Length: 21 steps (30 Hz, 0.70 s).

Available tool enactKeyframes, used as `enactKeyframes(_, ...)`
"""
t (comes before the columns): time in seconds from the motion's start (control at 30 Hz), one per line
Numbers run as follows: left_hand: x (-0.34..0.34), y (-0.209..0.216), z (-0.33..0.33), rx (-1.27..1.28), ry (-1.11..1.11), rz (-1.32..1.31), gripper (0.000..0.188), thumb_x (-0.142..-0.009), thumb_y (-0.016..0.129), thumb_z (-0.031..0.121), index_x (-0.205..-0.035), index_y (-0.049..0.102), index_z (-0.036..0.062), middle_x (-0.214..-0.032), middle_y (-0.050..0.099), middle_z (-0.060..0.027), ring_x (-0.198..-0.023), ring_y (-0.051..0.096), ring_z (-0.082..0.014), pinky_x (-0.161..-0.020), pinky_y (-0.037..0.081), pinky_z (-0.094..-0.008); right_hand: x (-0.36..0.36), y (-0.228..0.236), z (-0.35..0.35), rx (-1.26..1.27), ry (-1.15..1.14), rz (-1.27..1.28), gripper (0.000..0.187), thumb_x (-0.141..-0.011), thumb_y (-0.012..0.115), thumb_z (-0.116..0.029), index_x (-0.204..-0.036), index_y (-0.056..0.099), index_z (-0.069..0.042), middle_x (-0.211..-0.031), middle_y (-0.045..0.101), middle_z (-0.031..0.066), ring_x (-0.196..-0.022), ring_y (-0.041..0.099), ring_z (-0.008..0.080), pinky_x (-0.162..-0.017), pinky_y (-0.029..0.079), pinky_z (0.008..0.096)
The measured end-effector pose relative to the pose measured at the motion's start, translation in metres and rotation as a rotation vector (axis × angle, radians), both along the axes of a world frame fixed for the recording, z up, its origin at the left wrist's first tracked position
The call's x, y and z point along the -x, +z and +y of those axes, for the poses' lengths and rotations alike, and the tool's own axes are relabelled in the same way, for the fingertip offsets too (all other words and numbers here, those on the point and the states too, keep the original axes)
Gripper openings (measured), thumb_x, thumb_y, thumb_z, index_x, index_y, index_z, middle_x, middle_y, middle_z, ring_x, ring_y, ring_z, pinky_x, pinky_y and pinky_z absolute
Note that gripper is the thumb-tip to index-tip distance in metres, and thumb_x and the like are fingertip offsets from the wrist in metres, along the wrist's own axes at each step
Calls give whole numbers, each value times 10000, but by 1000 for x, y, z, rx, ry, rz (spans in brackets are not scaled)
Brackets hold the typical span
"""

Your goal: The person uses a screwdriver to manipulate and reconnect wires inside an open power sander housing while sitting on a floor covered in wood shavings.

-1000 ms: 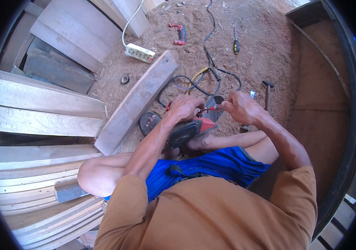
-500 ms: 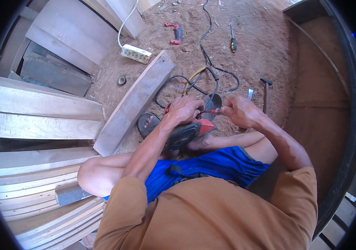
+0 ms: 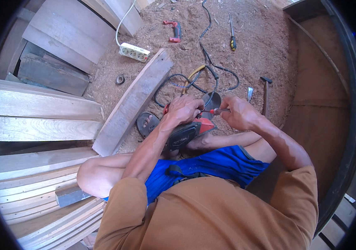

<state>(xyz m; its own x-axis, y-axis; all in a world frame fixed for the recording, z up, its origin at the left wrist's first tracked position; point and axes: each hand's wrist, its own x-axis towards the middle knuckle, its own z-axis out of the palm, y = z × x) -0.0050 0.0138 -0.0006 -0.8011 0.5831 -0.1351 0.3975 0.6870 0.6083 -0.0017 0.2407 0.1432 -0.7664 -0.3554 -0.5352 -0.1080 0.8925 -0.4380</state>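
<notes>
A red and black power tool lies tilted between my legs. My left hand is closed on its far part, with the fingertips near the shaft of a screwdriver. The screwdriver has a red collar, and its handle sits in my closed right hand. Its thin shaft points left toward the power tool; the tip is hidden at my left fingers, so I cannot tell what it touches. A red and black handle piece lies apart on the ground farther off.
Beyond my hands lie a black cable, a power strip, a roll of tape, a yellow-black screwdriver, a hammer and a metal blade. A wooden beam and stacked boards flank my left; a dark-rimmed panel stands right.
My right hand has turned slightly on the screwdriver, and its fingers have shifted a little to the left. My left hand and the power tool stay nearly in place.
</notes>
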Motion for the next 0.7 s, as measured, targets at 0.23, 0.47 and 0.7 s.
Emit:
enactKeyframes(0.23,3,-2,-5,-33,-21,-42,259,-844,715,205,-1100,686,175,-984,694,-126,-1019,668,-354,-860,523,-497,-6,23,-25,-135,328,145,340,-890,612,-177,-1184,616,-5,-900,699,268,-871,687,470,-776,550,521)
enactKeyframes(0.47,4,-2,-3,-97,26,-49,300,-833,703,174,-1122,629,138,-1006,719,-134,-1003,683,-372,-836,531,-512,2,4,-22,-58,157,3,235,-878,610,-121,-1071,649,7,-949,715,291,-886,722,402,-722,563,474)
enactKeyframes(0.7,9,-4,-8,-69,35,-94,240,-855,706,190,-1088,674,143,-976,733,-136,-970,695,-377,-818,538,-514,14,12,-15,25,-143,-293,256,-899,630,-140,-1086,643,34,-978,720,271,-903,715,423,-792,556,475)
